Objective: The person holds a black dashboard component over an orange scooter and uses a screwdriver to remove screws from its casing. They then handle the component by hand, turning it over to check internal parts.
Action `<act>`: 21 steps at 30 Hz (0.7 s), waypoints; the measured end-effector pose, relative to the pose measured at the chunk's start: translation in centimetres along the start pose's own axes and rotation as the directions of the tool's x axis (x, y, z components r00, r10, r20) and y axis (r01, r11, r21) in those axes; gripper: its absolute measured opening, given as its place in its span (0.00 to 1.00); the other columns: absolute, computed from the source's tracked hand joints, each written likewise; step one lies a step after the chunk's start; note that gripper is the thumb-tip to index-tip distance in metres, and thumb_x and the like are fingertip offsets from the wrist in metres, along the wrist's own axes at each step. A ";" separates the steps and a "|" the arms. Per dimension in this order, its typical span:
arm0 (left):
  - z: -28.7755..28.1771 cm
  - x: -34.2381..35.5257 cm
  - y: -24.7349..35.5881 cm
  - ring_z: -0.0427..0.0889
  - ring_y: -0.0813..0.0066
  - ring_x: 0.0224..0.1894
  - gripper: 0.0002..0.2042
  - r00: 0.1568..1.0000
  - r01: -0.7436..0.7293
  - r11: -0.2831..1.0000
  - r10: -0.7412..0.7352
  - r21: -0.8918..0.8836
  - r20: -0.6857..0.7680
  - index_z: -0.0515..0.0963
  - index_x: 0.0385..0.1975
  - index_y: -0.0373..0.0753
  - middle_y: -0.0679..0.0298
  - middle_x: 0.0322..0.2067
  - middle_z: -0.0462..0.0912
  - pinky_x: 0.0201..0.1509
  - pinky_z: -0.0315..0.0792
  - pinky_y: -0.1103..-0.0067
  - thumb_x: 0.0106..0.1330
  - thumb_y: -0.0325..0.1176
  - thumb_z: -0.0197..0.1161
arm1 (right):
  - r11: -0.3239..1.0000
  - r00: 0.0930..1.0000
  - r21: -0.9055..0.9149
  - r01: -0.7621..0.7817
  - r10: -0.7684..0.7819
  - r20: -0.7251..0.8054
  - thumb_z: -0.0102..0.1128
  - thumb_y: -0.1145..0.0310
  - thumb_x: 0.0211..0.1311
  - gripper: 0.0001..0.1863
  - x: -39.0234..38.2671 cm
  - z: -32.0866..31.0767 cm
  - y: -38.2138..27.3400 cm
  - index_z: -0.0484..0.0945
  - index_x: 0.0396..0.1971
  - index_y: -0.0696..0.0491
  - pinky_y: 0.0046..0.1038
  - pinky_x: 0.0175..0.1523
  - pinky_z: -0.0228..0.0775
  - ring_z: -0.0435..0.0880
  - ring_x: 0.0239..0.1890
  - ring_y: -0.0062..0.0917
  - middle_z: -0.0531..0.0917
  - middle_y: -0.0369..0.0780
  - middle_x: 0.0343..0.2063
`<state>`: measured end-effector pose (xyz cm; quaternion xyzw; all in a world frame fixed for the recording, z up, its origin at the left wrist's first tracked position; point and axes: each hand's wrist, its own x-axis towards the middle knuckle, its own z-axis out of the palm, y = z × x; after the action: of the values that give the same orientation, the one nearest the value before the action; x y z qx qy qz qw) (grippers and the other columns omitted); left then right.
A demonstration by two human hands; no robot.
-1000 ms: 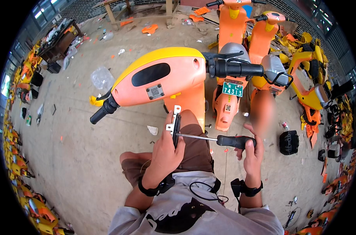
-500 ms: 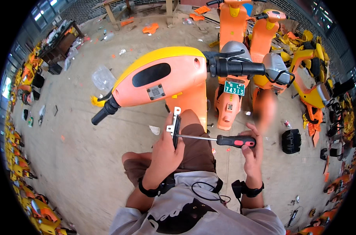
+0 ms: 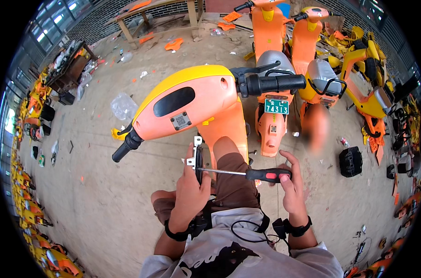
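My left hand (image 3: 191,197) holds a narrow black part with a silver metal bracket (image 3: 191,161) upright above my thigh. The fingers lie behind it, and the thumb presses on its near side. My right hand (image 3: 294,192) grips the butt end of a black-and-red screwdriver (image 3: 262,174) between thumb and fingers, with the index finger raised. The shaft points left and its tip meets the black part; the exact contact spot is too small to make out. Just beyond both hands stands an orange-and-yellow scooter (image 3: 187,99) with black handlebar grips.
Two orange scooters (image 3: 271,132) with silver seats stand beyond on the right. A black basket (image 3: 350,161) sits on the floor at right. Rows of scooters line the left edge (image 3: 30,204). A wooden table (image 3: 155,14) is at the back, with loose orange panels (image 3: 174,44) nearby.
Both hands, the bracketed part and the screwdriver have shifted slightly left and down in the view. The right index finger has lifted away from the handle. The screwdriver tip stays at the part.
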<state>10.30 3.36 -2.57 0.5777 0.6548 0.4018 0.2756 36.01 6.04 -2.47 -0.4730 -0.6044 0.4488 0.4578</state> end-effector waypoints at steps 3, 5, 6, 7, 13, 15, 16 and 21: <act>0.1 -0.2 -0.1 0.82 0.47 0.35 0.34 1.000 -0.005 1.000 0.005 -0.005 0.008 0.48 0.71 0.38 0.47 0.39 0.79 0.39 0.74 0.63 0.63 0.25 0.53 | 0.987 0.986 0.024 0.158 -0.156 -0.058 0.54 0.66 0.67 0.25 0.2 0.6 1.6 0.62 0.61 0.56 0.17 0.27 0.60 0.69 0.20 0.13 0.73 0.32 0.20; 0.2 -0.3 -0.2 0.82 0.46 0.35 0.34 1.000 0.000 1.000 0.000 -0.009 0.002 0.49 0.71 0.38 0.47 0.40 0.79 0.39 0.74 0.62 0.63 0.26 0.53 | 0.980 0.988 0.143 -0.135 0.145 -0.059 0.54 0.67 0.67 0.25 -0.6 0.7 -0.4 0.63 0.61 0.56 0.18 0.31 0.63 0.70 0.23 0.14 0.73 0.33 0.21; 0.3 -0.2 -0.2 0.82 0.46 0.35 0.34 1.000 -0.005 1.000 0.005 -0.005 -0.008 0.49 0.71 0.37 0.47 0.40 0.79 0.39 0.74 0.62 0.63 0.26 0.53 | 0.980 0.985 0.105 -0.167 0.169 -0.017 0.52 0.67 0.67 0.24 -0.7 0.5 -0.8 0.62 0.61 0.56 0.18 0.32 0.65 0.72 0.23 0.15 0.74 0.34 0.22; 0.4 -0.2 -0.2 0.81 0.46 0.36 0.34 1.000 -0.011 1.000 0.011 0.000 -0.018 0.49 0.71 0.37 0.47 0.40 0.79 0.40 0.74 0.62 0.63 0.26 0.53 | 0.978 0.980 0.066 -0.197 0.195 0.024 0.50 0.67 0.67 0.24 -0.5 0.1 -1.1 0.62 0.61 0.55 0.18 0.32 0.66 0.73 0.24 0.16 0.76 0.36 0.24; 0.3 -0.3 -0.3 0.82 0.47 0.36 0.35 1.000 -0.007 1.000 0.007 0.029 -0.005 0.49 0.71 0.38 0.48 0.40 0.79 0.40 0.75 0.62 0.63 0.26 0.53 | 0.995 0.995 0.056 0.080 -0.076 -0.061 0.52 0.65 0.68 0.22 -0.3 0.7 1.0 0.65 0.59 0.57 0.18 0.32 0.67 0.76 0.24 0.17 0.79 0.37 0.23; 0.3 -0.4 -0.1 0.82 0.47 0.36 0.35 1.000 0.020 1.000 -0.020 0.020 0.004 0.49 0.71 0.38 0.49 0.40 0.79 0.40 0.75 0.62 0.63 0.26 0.53 | 0.956 0.966 0.138 -0.257 0.257 0.021 0.49 0.64 0.67 0.23 -0.7 0.0 -1.0 0.64 0.59 0.58 0.22 0.36 0.72 0.79 0.27 0.21 0.81 0.41 0.28; 0.3 -0.4 0.1 0.82 0.47 0.36 0.35 0.999 0.033 0.999 -0.033 0.015 0.011 0.49 0.71 0.39 0.49 0.39 0.79 0.40 0.75 0.62 0.63 0.26 0.53 | 0.954 0.968 0.168 -0.249 0.247 0.034 0.52 0.66 0.67 0.23 -0.8 -0.2 -0.9 0.64 0.59 0.57 0.22 0.36 0.71 0.79 0.28 0.20 0.80 0.40 0.28; 0.4 -0.3 0.3 0.82 0.47 0.35 0.35 1.000 0.016 1.000 -0.016 0.008 0.010 0.49 0.71 0.39 0.49 0.39 0.79 0.40 0.75 0.63 0.63 0.26 0.53 | 0.977 0.984 0.144 0.158 -0.143 -0.110 0.54 0.64 0.68 0.22 -0.6 0.8 1.4 0.66 0.58 0.57 0.17 0.31 0.67 0.75 0.23 0.15 0.80 0.36 0.25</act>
<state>10.86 3.18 -2.52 0.5756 0.6596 0.3940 0.2800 35.56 5.61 -4.07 -0.4113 -0.5791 0.4333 0.5547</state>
